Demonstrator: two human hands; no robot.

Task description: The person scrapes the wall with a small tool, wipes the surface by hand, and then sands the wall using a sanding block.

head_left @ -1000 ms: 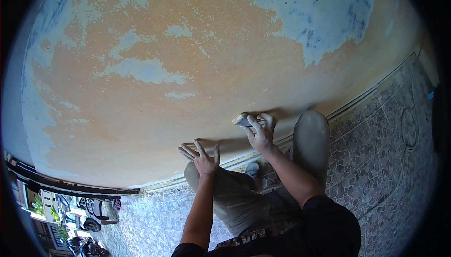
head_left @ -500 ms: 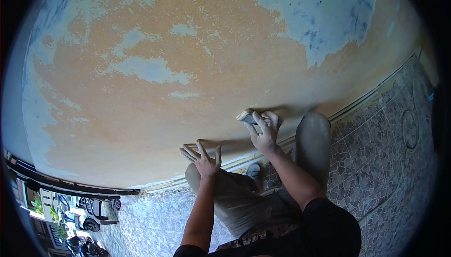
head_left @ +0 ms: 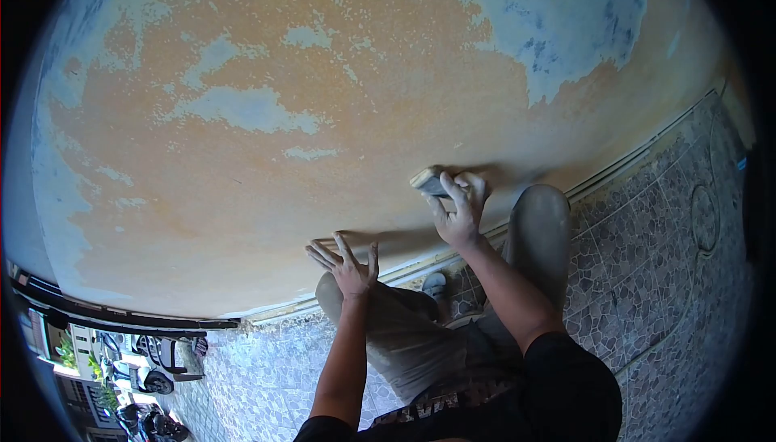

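In front of me is a wall with worn orange paint and pale whitish patches. My right hand grips a sanding block, a small pad with a light face and a dark body, held against the lower wall. Dust whitens the fingers of that hand. Further left, my left hand rests its spread fingertips on the wall low down and holds nothing. Both hands are near the wall's base, above my bent knees.
A patterned stone-tile floor meets the wall along a narrow ledge. A thin hose lies coiled on the right. Parked motorbikes and a chair stand at lower left.
My right hand and the sanding block have shifted slightly up the wall in view. My left hand stays spread on the wall, and the whole view has tilted a little.
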